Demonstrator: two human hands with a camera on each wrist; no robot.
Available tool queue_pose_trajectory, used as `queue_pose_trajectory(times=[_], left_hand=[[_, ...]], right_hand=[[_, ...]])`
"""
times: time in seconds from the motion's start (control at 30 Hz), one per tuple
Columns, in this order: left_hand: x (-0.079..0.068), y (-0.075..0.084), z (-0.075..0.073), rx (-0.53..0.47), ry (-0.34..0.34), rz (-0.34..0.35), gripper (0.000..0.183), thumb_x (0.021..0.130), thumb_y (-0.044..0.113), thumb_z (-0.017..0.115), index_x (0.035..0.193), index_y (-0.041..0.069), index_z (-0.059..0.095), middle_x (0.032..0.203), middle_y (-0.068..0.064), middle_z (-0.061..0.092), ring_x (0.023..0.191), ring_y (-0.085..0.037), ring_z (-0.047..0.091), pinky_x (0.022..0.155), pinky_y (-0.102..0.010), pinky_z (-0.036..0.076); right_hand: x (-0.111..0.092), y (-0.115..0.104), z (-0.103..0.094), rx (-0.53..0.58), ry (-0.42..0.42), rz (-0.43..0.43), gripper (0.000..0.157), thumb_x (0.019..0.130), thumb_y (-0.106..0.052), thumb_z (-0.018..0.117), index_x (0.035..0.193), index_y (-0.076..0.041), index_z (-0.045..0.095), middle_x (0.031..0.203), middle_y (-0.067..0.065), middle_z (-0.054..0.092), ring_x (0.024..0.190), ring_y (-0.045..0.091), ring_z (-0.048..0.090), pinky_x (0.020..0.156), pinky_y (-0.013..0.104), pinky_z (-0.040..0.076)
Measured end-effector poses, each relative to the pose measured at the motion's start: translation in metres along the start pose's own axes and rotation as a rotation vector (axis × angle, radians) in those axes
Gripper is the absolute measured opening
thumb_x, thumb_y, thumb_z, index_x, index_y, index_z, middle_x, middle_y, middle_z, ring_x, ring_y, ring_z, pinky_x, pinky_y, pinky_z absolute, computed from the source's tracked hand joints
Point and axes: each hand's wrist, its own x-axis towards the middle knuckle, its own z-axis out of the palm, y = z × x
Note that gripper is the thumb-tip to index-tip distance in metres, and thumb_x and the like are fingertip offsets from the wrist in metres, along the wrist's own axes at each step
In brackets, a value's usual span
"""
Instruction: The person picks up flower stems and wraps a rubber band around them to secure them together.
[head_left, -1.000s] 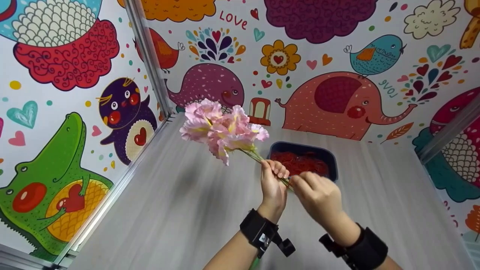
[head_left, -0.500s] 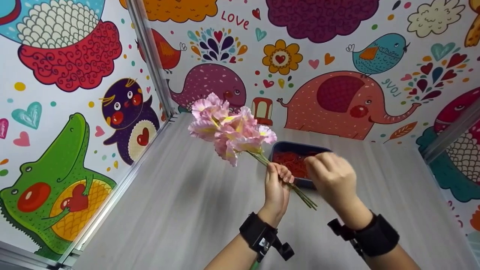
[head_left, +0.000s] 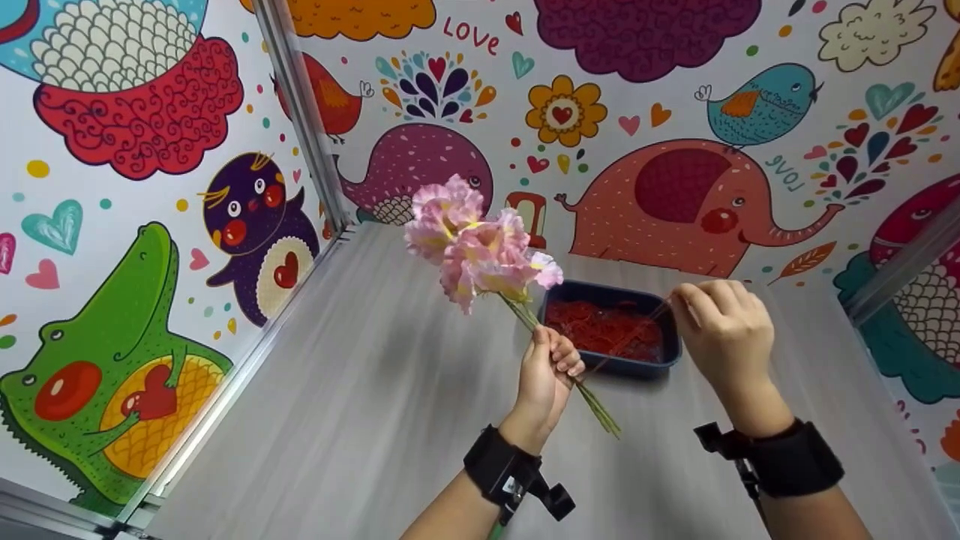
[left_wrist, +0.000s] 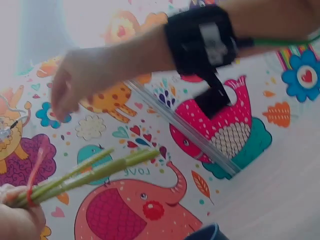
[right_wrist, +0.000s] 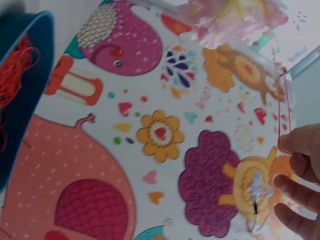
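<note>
My left hand (head_left: 546, 375) grips a bunch of pink artificial flowers (head_left: 480, 244) by the green stems (head_left: 600, 412). The blossoms lean up and left, and the cut ends poke out below the fist. A red rubber band (left_wrist: 30, 195) loops round the stems beside the left fingers. From there it stretches up to my right hand (head_left: 726, 337), whose thumb and index finger pinch the far end. In the right wrist view the band's two thin strands (right_wrist: 289, 107) run taut from those fingertips toward the flowers.
Behind the hands, a dark blue plastic tray (head_left: 626, 365) on the pale wood-grain table (head_left: 345, 420) holds a heap of red rubber bands (head_left: 600, 326). Cartoon-printed panels (head_left: 465, 75) with metal frame posts (head_left: 300, 97) enclose the table at the back and sides.
My right hand has moved away from the stems, up and to the right, drawing the rubber band out long. The flowers have shifted slightly right, still in my left hand.
</note>
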Motion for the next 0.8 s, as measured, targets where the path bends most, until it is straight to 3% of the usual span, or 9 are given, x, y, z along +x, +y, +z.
queue_pose_trajectory(times=[0.13, 0.47, 0.8], left_hand=[[0.000, 0.006, 0.005, -0.031, 0.002, -0.048, 0.040, 0.102, 0.040, 0.017, 0.074, 0.015, 0.030, 0.067, 0.004, 0.025, 0.056, -0.006, 0.025, 0.057, -0.020, 0.023], [-0.001, 0.018, 0.018, -0.127, -0.018, -0.096, 0.042, 0.101, 0.040, 0.016, 0.070, 0.016, 0.032, 0.063, 0.005, 0.025, 0.052, -0.005, 0.027, 0.055, -0.020, 0.022], [-0.005, 0.031, 0.036, -0.279, -0.048, -0.119, 0.046, 0.103, 0.041, 0.012, 0.069, 0.016, 0.032, 0.062, 0.005, 0.023, 0.050, -0.005, 0.026, 0.058, -0.022, 0.012]], right_hand=[[-0.006, 0.011, 0.004, -0.017, -0.033, 0.010, 0.005, 0.078, 0.000, 0.073, 0.081, -0.001, 0.069, 0.072, 0.015, 0.061, 0.062, 0.035, 0.055, 0.050, 0.047, 0.040], [-0.016, 0.022, 0.012, -0.008, -0.146, -0.005, 0.009, 0.077, 0.000, 0.075, 0.083, -0.003, 0.069, 0.076, 0.014, 0.061, 0.064, 0.033, 0.056, 0.049, 0.042, 0.039], [-0.040, 0.015, 0.030, 0.048, -0.296, 0.097, 0.010, 0.077, -0.002, 0.076, 0.079, -0.002, 0.066, 0.075, 0.012, 0.059, 0.064, 0.031, 0.056, 0.053, 0.043, 0.041]])
